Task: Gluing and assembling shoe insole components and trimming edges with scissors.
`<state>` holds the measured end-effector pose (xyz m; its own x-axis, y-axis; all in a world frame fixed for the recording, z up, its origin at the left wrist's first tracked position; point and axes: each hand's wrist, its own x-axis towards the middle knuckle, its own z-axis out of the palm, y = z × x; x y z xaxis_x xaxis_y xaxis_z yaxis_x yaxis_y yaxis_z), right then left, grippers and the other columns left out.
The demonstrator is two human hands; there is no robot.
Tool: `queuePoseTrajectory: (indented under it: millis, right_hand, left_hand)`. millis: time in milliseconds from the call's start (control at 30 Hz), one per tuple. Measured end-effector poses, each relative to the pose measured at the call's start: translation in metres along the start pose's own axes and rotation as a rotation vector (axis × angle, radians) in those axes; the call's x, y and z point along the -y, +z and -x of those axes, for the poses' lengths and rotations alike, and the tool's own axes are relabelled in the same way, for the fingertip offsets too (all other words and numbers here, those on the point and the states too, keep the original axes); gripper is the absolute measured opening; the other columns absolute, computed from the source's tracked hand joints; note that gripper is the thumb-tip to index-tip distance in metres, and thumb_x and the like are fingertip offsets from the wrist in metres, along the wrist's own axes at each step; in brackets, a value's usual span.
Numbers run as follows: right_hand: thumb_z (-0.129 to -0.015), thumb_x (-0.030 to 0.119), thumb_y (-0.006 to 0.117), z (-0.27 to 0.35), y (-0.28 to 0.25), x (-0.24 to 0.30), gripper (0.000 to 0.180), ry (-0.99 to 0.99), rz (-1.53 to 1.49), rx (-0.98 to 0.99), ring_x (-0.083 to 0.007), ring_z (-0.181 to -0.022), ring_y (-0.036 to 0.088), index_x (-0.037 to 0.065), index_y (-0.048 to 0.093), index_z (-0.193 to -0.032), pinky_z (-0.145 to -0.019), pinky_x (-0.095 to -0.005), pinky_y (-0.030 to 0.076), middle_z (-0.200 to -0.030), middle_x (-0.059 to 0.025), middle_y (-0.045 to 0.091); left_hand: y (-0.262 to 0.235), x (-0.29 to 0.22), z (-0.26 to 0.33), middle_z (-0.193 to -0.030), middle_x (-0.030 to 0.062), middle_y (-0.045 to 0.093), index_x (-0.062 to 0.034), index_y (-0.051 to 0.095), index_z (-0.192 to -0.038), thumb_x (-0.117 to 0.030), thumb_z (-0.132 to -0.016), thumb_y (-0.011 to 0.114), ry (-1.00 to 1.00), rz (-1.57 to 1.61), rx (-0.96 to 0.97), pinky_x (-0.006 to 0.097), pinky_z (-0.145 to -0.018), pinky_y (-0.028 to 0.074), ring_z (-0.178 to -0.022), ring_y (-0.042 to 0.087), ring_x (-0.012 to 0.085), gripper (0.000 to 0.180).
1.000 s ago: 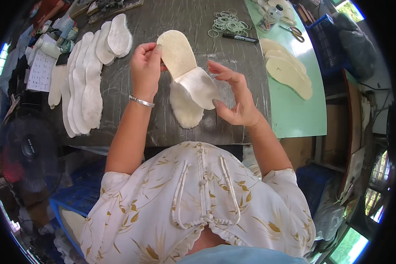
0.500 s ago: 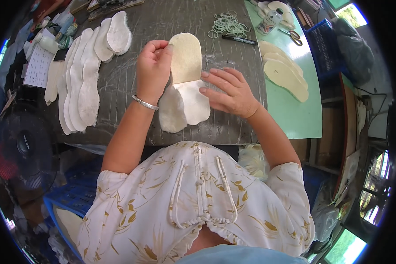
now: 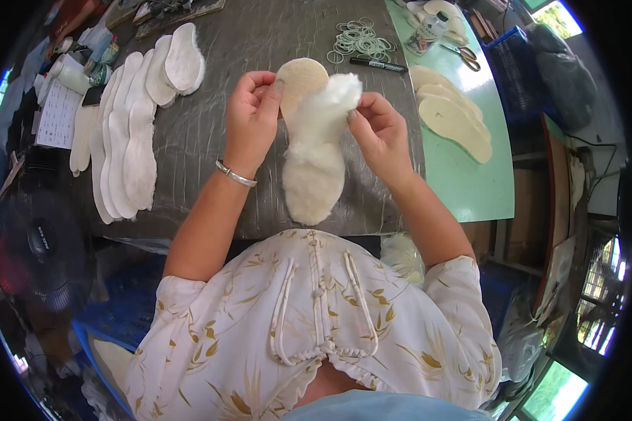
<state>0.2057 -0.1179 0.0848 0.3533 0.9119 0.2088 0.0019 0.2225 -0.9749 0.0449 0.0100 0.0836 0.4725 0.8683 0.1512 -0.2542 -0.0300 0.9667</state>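
Observation:
My left hand (image 3: pixel 254 116) pinches the left edge of a cream, flat-faced insole (image 3: pixel 298 78) between thumb and fingers. Over its lower part lies fluffy white insole material (image 3: pixel 314 179), whose fleece side faces up. My right hand (image 3: pixel 383 137) grips the raised upper right edge of this fleece with thumb and fingertips. The rounded lower end of the fleece reaches close to the table's front edge. Whether the fleece is one piece or two overlapping ones I cannot tell, and most of the cream insole beneath is hidden.
Several white fleece insoles (image 3: pixel 130 133) lie overlapping at the left. Rubber bands (image 3: pixel 360 41) and a black marker (image 3: pixel 378 64) are at the back. On the green board (image 3: pixel 463 189) lie cream insoles (image 3: pixel 456 126), scissors (image 3: pixel 467 56) and a clear bottle (image 3: pixel 427 33). A fan (image 3: pixel 38 242) stands left.
My right hand has closed on the fleece edge and lifted it up over the cream insole. The fluffy side now faces up where a smooth white face showed. My left hand keeps its hold.

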Motion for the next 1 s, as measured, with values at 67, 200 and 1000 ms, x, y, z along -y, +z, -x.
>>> queuePoseTrajectory:
  millis: [67, 200, 1000]
  right_hand:
    - [-0.090, 0.002, 0.060, -0.006, 0.005, 0.004, 0.023, 0.003, -0.101, -0.013, -0.0088, -0.093, 0.059, -0.002, 0.055, -0.111, -0.082, -0.0242, 0.048, -0.098, -0.0038, 0.064]
    - [-0.085, 0.004, 0.068, -0.010, 0.006, 0.012, 0.040, -0.024, -0.059, 0.007, -0.0123, -0.101, 0.059, -0.001, 0.054, -0.122, -0.089, -0.0281, 0.047, -0.107, -0.0049, 0.065]
    - [-0.077, 0.000, 0.070, -0.042, -0.020, 0.072, 0.022, -0.544, 0.557, 0.128, -0.0224, -0.105, 0.057, 0.004, 0.073, -0.099, -0.091, -0.0340, 0.047, -0.128, -0.0115, 0.055]
  left_hand:
    - [0.002, -0.005, 0.004, -0.094, 0.0035, 0.067, -0.0019, 0.052, -0.113, -0.017, -0.098, 0.057, -0.064, 0.001, 0.009, 0.025, -0.071, 0.054, -0.082, 0.063, 0.0082, 0.022]
    - [0.004, -0.014, 0.005, -0.095, 0.0041, 0.067, -0.0026, 0.051, -0.114, -0.017, -0.098, 0.056, -0.086, 0.030, 0.041, 0.025, -0.070, 0.054, -0.081, 0.064, 0.0089, 0.022]
    - [0.028, -0.047, 0.000, -0.095, 0.0072, 0.069, 0.0001, 0.060, -0.108, -0.006, -0.093, 0.059, 0.155, -0.028, 0.237, 0.023, -0.072, 0.052, -0.084, 0.067, 0.0100, 0.017]
